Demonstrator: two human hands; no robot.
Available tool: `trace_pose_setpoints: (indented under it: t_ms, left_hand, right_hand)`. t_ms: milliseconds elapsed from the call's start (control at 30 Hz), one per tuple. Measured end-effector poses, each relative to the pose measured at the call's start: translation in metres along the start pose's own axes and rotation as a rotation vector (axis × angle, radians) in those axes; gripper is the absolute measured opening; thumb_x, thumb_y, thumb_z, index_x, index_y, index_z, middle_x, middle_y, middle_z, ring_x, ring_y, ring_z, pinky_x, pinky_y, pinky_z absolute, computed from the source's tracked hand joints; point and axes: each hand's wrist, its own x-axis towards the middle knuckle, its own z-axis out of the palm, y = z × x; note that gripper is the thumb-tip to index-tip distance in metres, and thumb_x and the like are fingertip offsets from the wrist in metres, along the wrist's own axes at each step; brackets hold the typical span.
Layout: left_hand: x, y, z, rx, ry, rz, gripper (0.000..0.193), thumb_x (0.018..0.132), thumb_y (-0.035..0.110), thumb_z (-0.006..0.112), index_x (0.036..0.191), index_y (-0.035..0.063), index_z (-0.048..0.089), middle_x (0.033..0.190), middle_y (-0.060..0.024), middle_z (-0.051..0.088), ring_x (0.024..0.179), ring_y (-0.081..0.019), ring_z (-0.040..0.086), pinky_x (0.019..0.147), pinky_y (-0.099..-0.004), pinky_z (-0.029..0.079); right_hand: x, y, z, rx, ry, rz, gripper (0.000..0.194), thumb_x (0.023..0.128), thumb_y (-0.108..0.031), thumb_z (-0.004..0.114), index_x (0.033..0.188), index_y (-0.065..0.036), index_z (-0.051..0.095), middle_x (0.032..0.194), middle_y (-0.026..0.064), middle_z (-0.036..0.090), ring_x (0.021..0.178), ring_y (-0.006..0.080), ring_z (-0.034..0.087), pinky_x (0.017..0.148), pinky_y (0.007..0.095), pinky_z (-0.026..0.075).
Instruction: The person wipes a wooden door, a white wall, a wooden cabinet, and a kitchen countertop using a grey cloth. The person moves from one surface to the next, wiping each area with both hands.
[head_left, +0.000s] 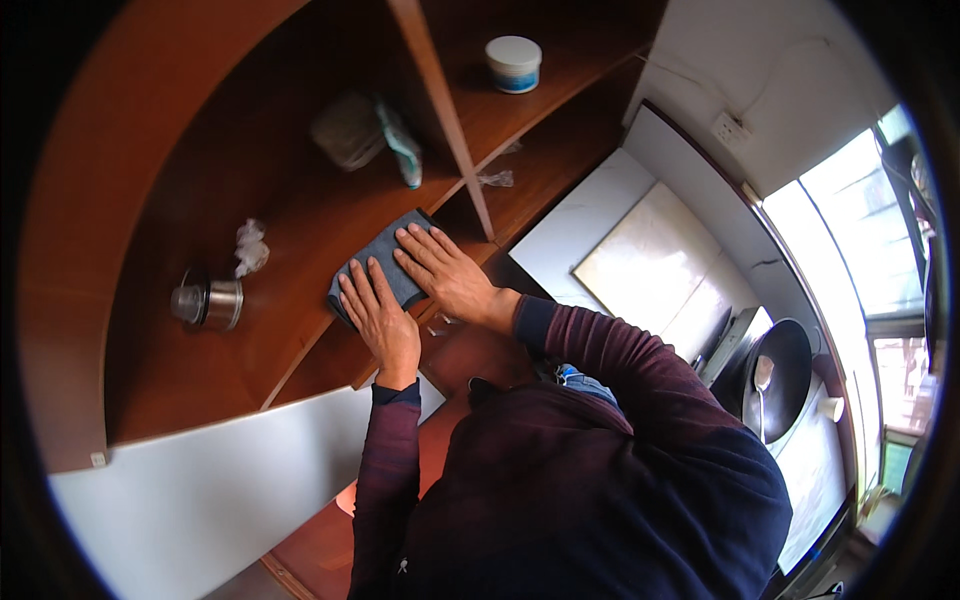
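Observation:
A folded grey cloth (384, 253) with dark edging lies at the front edge of a brown wooden cabinet shelf (300, 232). My left hand (381, 322) holds down its near left part, fingers stretched out and slightly spread. On its right part rests my right hand (454, 277), fingers long and flat, holding it to the wood. Both thumbs are hidden from view. Left of the cloth are a crumpled clear plastic bag (252, 247) and a metal canister (223, 304) lying on its side with a clear plastic cap (187, 303).
Deeper in stand a dim container (347, 131) and a white-and-teal tube or packet (401, 146). An upright divider (439, 97) separates them from a white-lidded tub (514, 64). Plastic scraps (496, 178) lie lower down. To the right are a wok (784, 382) holding a spatula (763, 375) and a wall socket (730, 130).

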Motion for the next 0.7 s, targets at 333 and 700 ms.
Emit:
trace_pose_setpoints:
  t_ms: [333,700]
  left_hand:
    - [0.01,0.101,0.074,-0.166,-0.122,0.297,0.06,0.097,-0.003,0.049,0.156,-0.0016,0.043,0.17,-0.0244,0.029,0.158,-0.0488,0.024,0.127,-0.0597,0.021]
    - [0.07,0.22,0.27,-0.231,-0.493,0.706,0.03,0.099,0.006,0.05,0.123,-0.0036,0.065,0.132,-0.0213,0.066,0.138,-0.0402,0.054,0.122,-0.0516,0.034]
  right_hand:
    - [-0.096,0.092,-0.017,-0.034,0.015,0.256,0.058,0.097,-0.016,0.054,0.151,0.006,0.05,0.164,0.025,0.041,0.156,0.039,0.035,0.128,0.0511,0.027]
    - [-0.236,0.228,0.0,0.09,-0.418,0.881,0.053,0.094,-0.004,0.051,0.146,0.0,0.055,0.15,0.0196,0.058,0.143,0.0372,0.051,0.119,0.052,0.04]
